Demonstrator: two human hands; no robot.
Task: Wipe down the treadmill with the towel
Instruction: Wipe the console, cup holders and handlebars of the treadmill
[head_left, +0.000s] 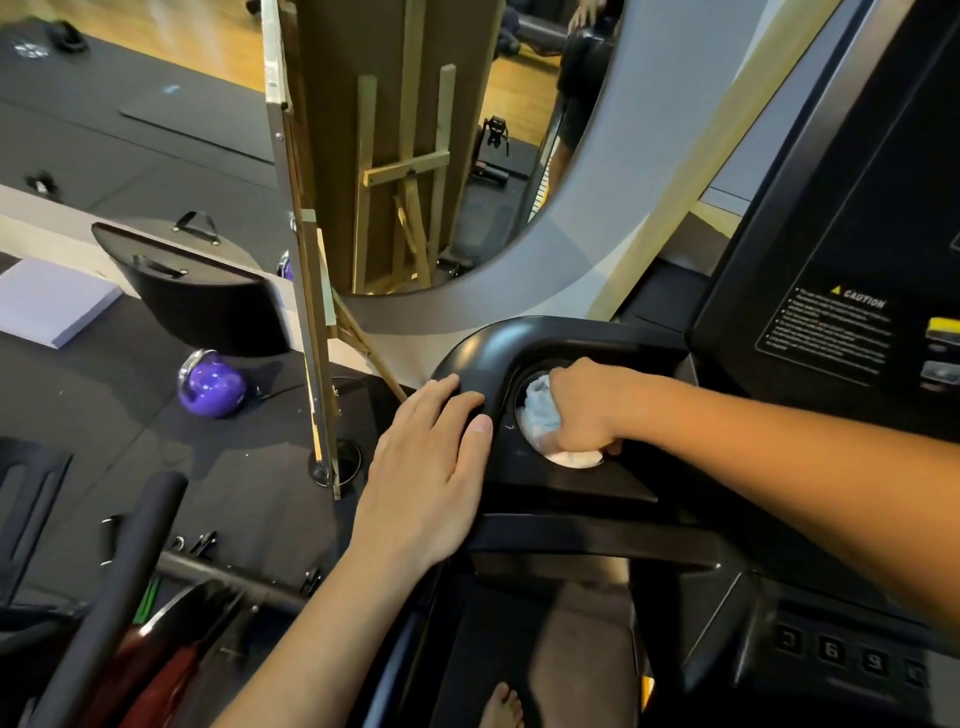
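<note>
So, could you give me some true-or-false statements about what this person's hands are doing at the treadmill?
1. The right hand grips a pale blue cloth towel inside the round cup holder of the black treadmill console. True.
2. The left hand holds a spray bottle. False: it rests flat on the console's edge, holding nothing.
3. A shiny purple kettlebell sits on the dark floor mat. True.
4. The towel is draped over the number keys. False: it is in the cup holder.
</note>
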